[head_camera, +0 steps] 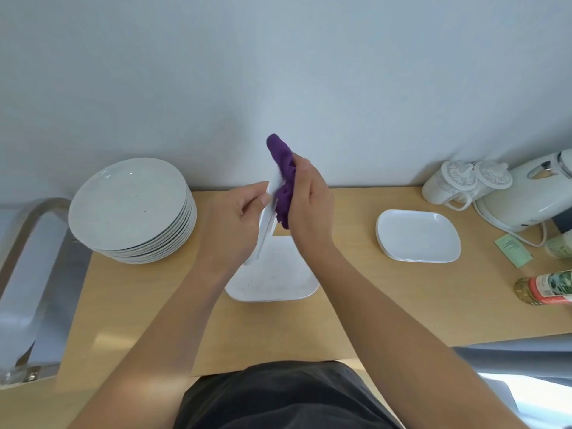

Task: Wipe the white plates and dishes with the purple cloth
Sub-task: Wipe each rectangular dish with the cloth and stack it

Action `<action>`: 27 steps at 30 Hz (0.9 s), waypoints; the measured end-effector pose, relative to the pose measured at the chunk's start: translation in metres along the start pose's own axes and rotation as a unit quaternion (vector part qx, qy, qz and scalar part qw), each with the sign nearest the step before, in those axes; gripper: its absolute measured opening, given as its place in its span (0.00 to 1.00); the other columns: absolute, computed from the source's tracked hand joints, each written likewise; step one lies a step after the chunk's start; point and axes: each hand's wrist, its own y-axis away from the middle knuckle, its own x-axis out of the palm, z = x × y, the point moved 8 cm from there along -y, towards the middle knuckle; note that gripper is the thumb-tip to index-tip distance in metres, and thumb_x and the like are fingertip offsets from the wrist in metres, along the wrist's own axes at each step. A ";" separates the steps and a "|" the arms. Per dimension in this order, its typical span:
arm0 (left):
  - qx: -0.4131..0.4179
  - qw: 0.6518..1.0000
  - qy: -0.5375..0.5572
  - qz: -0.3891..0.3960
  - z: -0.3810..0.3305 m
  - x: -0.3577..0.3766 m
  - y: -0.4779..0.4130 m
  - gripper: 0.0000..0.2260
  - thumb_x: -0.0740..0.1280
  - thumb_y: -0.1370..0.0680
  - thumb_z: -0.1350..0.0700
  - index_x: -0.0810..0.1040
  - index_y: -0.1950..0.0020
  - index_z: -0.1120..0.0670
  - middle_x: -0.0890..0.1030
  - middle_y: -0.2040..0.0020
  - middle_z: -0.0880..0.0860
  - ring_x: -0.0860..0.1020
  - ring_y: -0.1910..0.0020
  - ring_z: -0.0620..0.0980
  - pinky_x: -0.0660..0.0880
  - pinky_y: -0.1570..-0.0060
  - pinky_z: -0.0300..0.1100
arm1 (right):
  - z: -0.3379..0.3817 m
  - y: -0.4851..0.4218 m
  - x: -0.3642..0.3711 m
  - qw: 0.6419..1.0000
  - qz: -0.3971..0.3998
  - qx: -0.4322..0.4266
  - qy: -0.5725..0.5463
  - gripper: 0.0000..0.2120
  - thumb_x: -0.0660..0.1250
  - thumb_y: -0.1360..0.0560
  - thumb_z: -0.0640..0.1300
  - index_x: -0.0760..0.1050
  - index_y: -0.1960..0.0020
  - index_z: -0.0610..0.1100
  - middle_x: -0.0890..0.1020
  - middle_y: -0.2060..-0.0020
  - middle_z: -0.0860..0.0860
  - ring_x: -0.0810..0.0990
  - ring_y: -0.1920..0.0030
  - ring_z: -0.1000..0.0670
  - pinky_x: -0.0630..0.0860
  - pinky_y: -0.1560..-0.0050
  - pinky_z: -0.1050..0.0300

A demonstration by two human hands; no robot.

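Nearest, below the flat dish (278, 283): dark matte garment (278, 394). Under the flat dish: pale wooden table (154, 305), smooth, faint grain. Flat dish itself: white, glossy, squarish with rounded corners, a few dark specks on its face, lying on the table. Directly above the flat dish, lifted clear of the table: held dish (266, 224), white, thin, seen almost edge-on, tilted near upright. On its left side: left hand (235, 221), fingers curled, thumb and fingertips clamped on the rim. On its right side: right hand (309, 205), fingers curled round the purple cloth (283, 181), soft, bunched, nappy. Cloth pressed between those fingers and the held dish's right face, a rounded lobe poking up past the fingertips. Left of the flat dish: stack of round plates (130, 209), off-white, faintly speckled, shallow rims. Further left: curved brushed-metal frame (31, 258). Right of the flat dish: small stack of rounded-rectangle dishes (418, 236), white, glossy. Further right and back: two white lidded jugs (448, 184), white kettle (532, 196), green paper slip (512, 249), bottle (544, 287) with red label. Behind the flat dish: plain pale wall (278, 72).
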 end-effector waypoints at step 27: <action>-0.077 0.990 0.122 0.004 -0.003 0.002 0.027 0.09 0.65 0.21 0.57 0.83 0.58 0.52 0.83 0.64 0.54 0.79 0.62 0.52 0.80 0.49 0.60 | 0.009 0.080 -0.018 0.976 -0.083 -0.182 0.081 0.15 0.63 0.19 0.41 0.79 0.33 0.46 0.77 0.33 0.56 0.75 0.40 0.59 0.73 0.39 0.55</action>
